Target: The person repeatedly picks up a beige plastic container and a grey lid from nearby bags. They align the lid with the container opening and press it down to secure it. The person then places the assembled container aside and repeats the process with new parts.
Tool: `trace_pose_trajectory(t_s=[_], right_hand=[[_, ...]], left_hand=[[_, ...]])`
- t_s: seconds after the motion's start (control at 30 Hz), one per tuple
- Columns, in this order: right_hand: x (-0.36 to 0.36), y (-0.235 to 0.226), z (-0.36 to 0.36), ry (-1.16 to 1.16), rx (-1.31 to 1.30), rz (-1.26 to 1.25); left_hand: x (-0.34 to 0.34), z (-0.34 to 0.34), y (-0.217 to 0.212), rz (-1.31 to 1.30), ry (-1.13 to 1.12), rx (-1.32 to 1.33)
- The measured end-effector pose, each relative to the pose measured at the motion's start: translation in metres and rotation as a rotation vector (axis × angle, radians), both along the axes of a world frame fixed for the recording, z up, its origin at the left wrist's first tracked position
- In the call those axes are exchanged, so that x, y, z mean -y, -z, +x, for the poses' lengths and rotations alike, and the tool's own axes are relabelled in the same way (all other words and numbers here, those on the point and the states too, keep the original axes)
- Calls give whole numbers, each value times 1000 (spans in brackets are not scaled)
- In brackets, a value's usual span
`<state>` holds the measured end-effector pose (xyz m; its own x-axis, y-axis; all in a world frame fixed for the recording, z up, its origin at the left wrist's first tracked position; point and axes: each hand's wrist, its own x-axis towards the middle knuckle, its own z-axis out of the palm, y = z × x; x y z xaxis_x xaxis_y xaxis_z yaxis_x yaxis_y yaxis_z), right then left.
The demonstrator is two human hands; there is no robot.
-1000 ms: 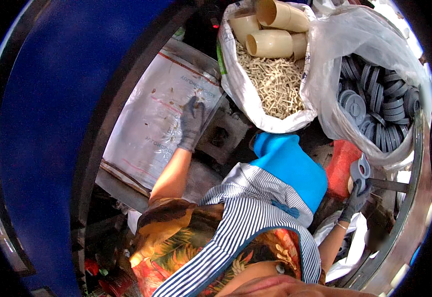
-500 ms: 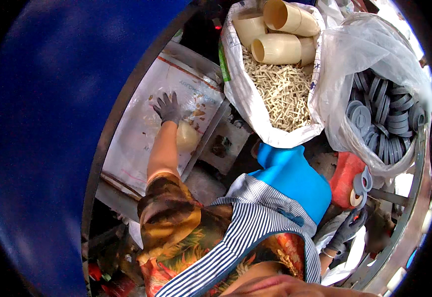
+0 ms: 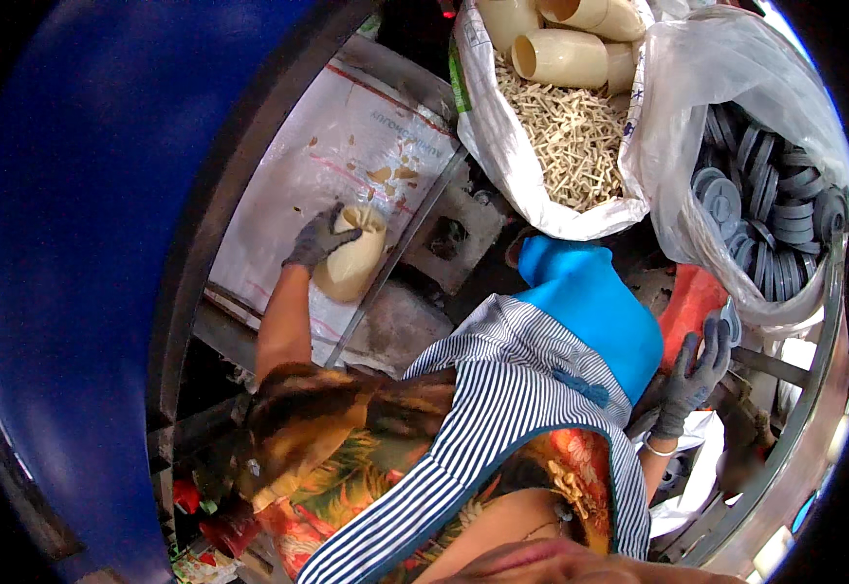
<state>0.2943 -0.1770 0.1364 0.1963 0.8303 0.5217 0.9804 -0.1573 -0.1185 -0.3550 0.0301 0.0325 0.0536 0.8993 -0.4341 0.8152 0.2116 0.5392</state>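
Note:
My left hand point(image 3: 319, 239), in a dark grey glove, grips the upper end of a cream, hollow-looking plastic piece point(image 3: 351, 268) with a puckered top. The piece lies on a tray lined with white printed plastic sheet point(image 3: 274, 195). Brown flakes point(image 3: 392, 177) are scattered on that sheet. Off to the right, my gloved right hand point(image 3: 694, 378) is raised with its fingers stretched and apart. Its fingertips are close to a grey round part point(image 3: 731, 321) beside a red object point(image 3: 689, 304); whether they touch the part I cannot tell.
A white sack point(image 3: 532, 216) holds short cream plastic bits and several cream cups point(image 3: 561, 58). Beside it, a clear bag point(image 3: 682, 83) contains many grey discs point(image 3: 780, 209). A large blue panel point(image 3: 84, 243) curves along the left; a metal rail point(image 3: 799, 399) runs at the right.
My left hand has come back toward me from the sheet and closed on the cream piece. My right hand has moved up toward the grey part.

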Motion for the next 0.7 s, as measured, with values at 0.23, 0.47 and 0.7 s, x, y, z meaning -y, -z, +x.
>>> trace_pose_trajectory(t_s=[0.23, 0.47, 0.7], right_hand=[[-30, -76, -124, -600, -697, -144], [-17, -41, -106, -762, -932, -35], [28, 16, -44, -664, -1124, -193]], left_hand=[[32, 153, -161, 429, 224, 785], [81, 295, -169, 944, 809, 861], [103, 389, -147, 1183, 1422, 479]])
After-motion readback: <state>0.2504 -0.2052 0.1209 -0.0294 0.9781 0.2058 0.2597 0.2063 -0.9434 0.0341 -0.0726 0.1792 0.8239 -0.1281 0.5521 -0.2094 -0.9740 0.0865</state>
